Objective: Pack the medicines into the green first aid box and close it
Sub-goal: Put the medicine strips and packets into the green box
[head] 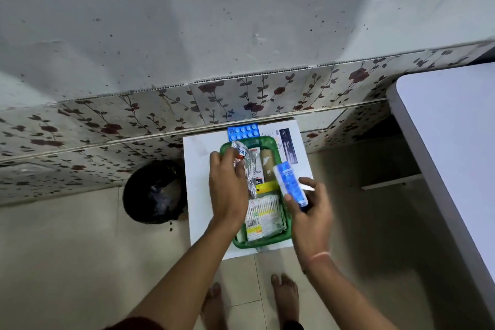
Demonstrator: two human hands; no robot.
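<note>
The green first aid box (284,238) lies open on a small white table (198,166), with several cartons and packets inside, among them a cotton bud pack (263,215). My left hand (227,190) reaches into the box's left side and grips silver foil strips (247,166). My right hand (310,211) holds a blue and white tube (290,185) tilted over the box's right rim. A blue blister pack (243,131) lies behind the box. A white and dark carton (288,146) sits at the back right of the table.
A black bin (155,191) stands on the floor left of the table. A flowered tile wall (241,96) runs behind it. A white counter edge (439,169) juts in at the right. My bare feet (284,300) are on the floor tiles below the table.
</note>
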